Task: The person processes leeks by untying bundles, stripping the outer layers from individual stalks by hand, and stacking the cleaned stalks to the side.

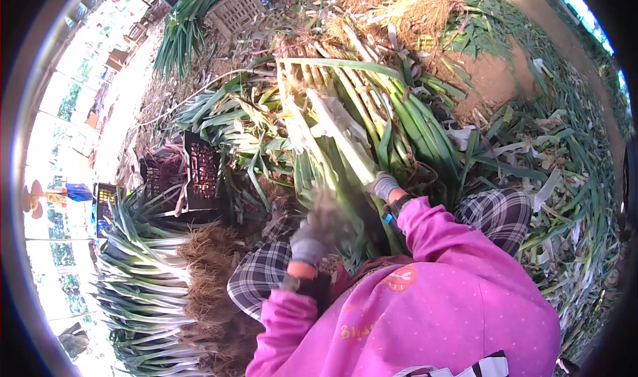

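My right hand [384,187], in a grey glove, is closed around a thick pale leek [345,137] in front of my lap. The leek points away from me, its white end farthest and its green leaves trailing back toward me. My left hand [311,241], gloved too, is beside the leek's leaves on the left; motion smears its fingers, so their grip cannot be made out. Just beyond both hands lies a heap of untrimmed leeks [415,118], roots away from me.
Leeks with bushy roots are stacked in a long pile [149,290] at my left. A dark plastic crate [203,171] stands behind it. Farther off is a pale crate [236,8] beside more leeks [183,28]. Leaf scraps [565,184] cover the ground on the right.
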Tool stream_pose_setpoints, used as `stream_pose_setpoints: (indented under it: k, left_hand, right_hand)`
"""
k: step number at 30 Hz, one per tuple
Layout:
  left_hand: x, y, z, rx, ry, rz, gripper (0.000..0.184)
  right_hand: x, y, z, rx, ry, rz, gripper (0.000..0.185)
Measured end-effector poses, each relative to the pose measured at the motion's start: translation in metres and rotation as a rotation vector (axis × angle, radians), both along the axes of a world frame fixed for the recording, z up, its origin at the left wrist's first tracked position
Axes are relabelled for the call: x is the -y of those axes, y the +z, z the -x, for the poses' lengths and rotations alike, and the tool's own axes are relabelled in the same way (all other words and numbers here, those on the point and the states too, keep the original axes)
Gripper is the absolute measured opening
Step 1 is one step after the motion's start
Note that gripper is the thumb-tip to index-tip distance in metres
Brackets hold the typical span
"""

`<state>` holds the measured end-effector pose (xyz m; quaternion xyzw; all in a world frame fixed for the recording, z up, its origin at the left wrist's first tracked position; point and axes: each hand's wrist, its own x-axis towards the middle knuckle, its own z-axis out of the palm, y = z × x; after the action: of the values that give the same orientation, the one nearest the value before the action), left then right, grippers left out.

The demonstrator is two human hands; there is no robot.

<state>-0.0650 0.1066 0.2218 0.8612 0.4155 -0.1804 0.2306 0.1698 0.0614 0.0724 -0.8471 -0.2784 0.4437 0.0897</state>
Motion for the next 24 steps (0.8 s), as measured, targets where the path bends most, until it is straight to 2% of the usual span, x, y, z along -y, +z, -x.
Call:
stream_pose_setpoints:
  k: [1,2,3,4,5,6,8,10,11,14,16,18,19,21,23,24]
  left_hand:
    - [-0.016,0.001,-0.015,-0.003,-0.009,-0.011,0.061]
    - [-0.037,-0.030,-0.018,0.026,-0.171,-0.137,0.068]
    - [-0.048,-0.014,-0.041,0.020,0.083,-0.088,0.070]
    - [-0.067,-0.025,-0.047,0.044,-0.011,-0.167,0.069]
    - [-0.085,-0.026,-0.058,0.043,0.120,-0.127,0.060]
    - [-0.101,-0.027,-0.067,0.046,0.110,-0.154,0.050]
    - [-0.133,-0.049,-0.080,0.070,0.043,-0.253,0.047]
    - [-0.152,-0.044,-0.087,0.165,0.006,-0.215,0.049]
    - [-0.157,-0.046,-0.092,0.143,-0.022,-0.252,0.048]
    - [-0.134,-0.051,-0.098,0.013,-0.080,-0.195,0.049]
    - [-0.079,-0.031,-0.094,0.016,-0.245,-0.179,0.052]
    - [-0.036,-0.040,-0.096,0.125,-0.253,0.000,0.056]
    - [-0.023,-0.037,-0.099,0.144,-0.262,0.095,0.058]
    - [-0.011,0.010,-0.103,0.050,-0.313,0.296,0.062]
    - [-0.040,0.023,-0.128,0.083,0.024,0.245,0.077]
    - [-0.058,0.020,-0.137,0.422,0.165,0.282,0.089]
  right_hand:
    - [0.003,-0.009,-0.006,0.001,-0.001,0.012,0.064]
    - [0.004,-0.021,-0.015,0.002,-0.007,0.020,0.065]
    - [0.005,-0.098,-0.028,0.017,0.269,-0.106,0.067]
    - [0.008,-0.089,-0.032,0.004,0.173,-0.073,0.068]
    - [0.014,-0.072,-0.035,-0.008,0.077,-0.039,0.069]
    - [0.020,-0.062,-0.039,-0.022,-0.017,-0.005,0.070]
    - [0.030,-0.042,-0.041,-0.076,-0.070,-0.079,0.073]
    - [0.035,-0.026,-0.043,-0.149,-0.131,-0.096,0.074]
    - [0.036,-0.027,-0.046,-0.210,-0.184,-0.099,0.084]
    - [0.042,-0.030,-0.054,-0.120,-0.181,-0.141,0.095]
    - [0.046,-0.054,-0.061,-0.099,-0.177,-0.176,0.093]
    - [0.049,-0.079,-0.069,-0.079,-0.173,-0.213,0.091]
    - [0.052,-0.068,-0.070,-0.126,-0.186,-0.248,0.087]
    - [0.060,-0.004,-0.064,-0.216,-0.209,-0.312,0.079]
    - [0.069,0.046,-0.057,-0.429,-0.210,-0.358,0.070]
    - [0.070,0.058,-0.056,-0.536,-0.207,-0.385,0.066]
